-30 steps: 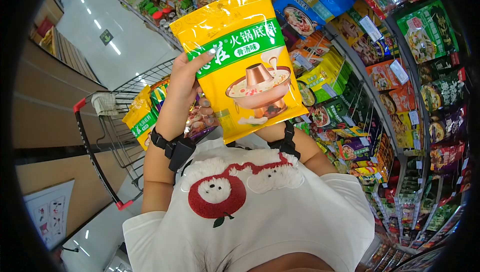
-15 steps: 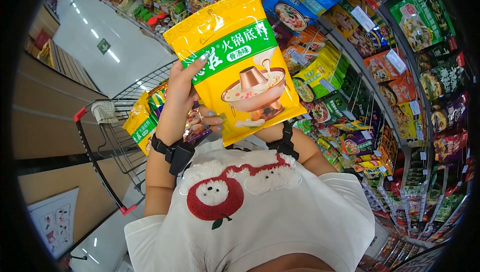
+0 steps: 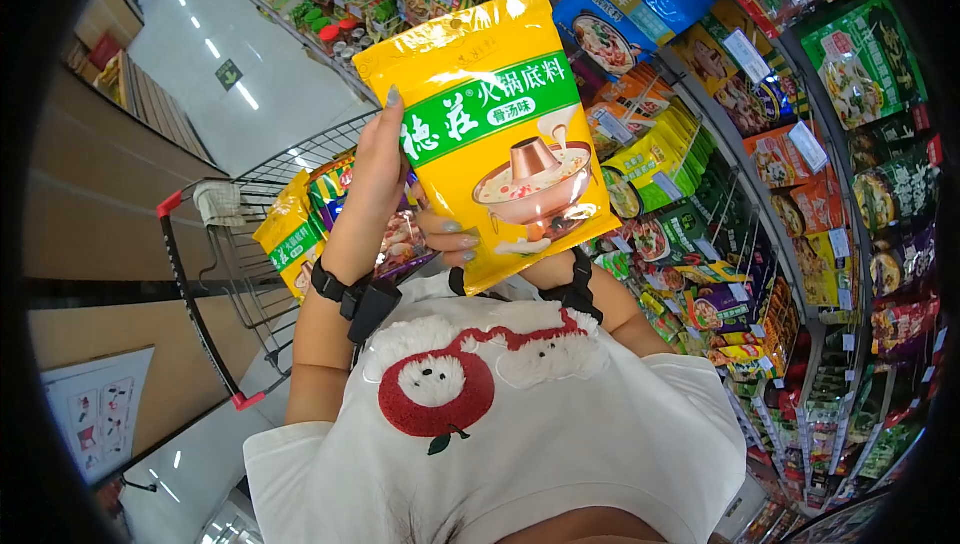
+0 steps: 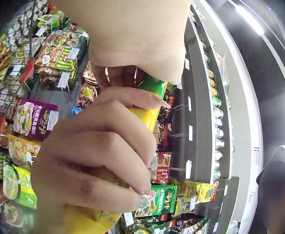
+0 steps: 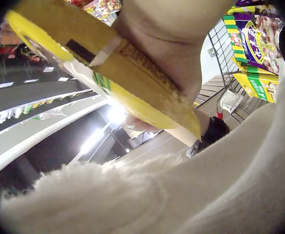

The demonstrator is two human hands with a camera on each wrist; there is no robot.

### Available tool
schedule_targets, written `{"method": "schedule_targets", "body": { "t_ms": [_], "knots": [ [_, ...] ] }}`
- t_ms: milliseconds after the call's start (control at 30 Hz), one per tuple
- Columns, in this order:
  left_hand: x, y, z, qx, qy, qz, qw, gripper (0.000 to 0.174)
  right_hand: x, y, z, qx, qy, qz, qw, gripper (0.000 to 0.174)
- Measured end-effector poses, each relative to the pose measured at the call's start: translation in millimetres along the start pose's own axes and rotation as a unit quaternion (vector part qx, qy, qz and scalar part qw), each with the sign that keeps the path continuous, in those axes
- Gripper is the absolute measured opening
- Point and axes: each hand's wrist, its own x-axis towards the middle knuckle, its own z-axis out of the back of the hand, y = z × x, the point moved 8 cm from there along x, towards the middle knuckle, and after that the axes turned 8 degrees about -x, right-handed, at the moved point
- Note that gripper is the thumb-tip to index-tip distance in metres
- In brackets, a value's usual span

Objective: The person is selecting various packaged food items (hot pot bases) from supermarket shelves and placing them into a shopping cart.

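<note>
A yellow packet with a green band [image 3: 482,109] and a picture of a copper hotpot is held up in front of the chest, slightly tilted. The left hand [image 3: 380,159] grips its left edge, thumb against the front. Fingers of the right hand [image 3: 450,237] curl round the lower left edge onto the front; its palm is hidden behind the packet. In the left wrist view the knuckles of the right hand [image 4: 98,146] show across the packet's back. The right wrist view shows the packet [image 5: 127,80] from its underside, with the right hand's wrist [image 5: 164,48] above.
A wire shopping cart [image 3: 252,234] holding a similar yellow packet [image 3: 291,241] and purple packets stands at the left. Shelves of bagged goods [image 3: 655,159] line the right side. A pale aisle floor [image 3: 240,34] runs off at upper left, beside brown panels.
The packet and both hands have shifted slightly right in the head view. The left thumb has slid back towards the packet's left edge, uncovering more of the printed characters.
</note>
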Motion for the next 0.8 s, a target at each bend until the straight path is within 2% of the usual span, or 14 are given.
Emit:
{"method": "schedule_targets", "body": {
  "t_ms": [100,367,600,800],
  "knots": [
    [1.6,-6.3,-4.1,-0.001,0.02,-0.032,0.999,0.041,3.1,0.0,1.9,-0.003,-0.005,-0.008,1.0,0.048],
    [-1.2,-10.5,6.8,0.045,-0.008,-0.035,0.998,0.035,12.0,-2.2,2.6,-0.003,-0.02,-0.032,0.999,0.048],
    [-2.3,-14.7,11.4,0.071,-0.006,-0.058,0.996,0.033,15.2,-1.5,0.7,-0.018,0.054,-0.069,0.996,0.043],
    [-4.4,-14.2,16.9,0.097,0.0,-0.071,0.993,0.035,0.4,12.0,2.3,-0.021,0.012,-0.04,0.999,0.041]
  ]
}}
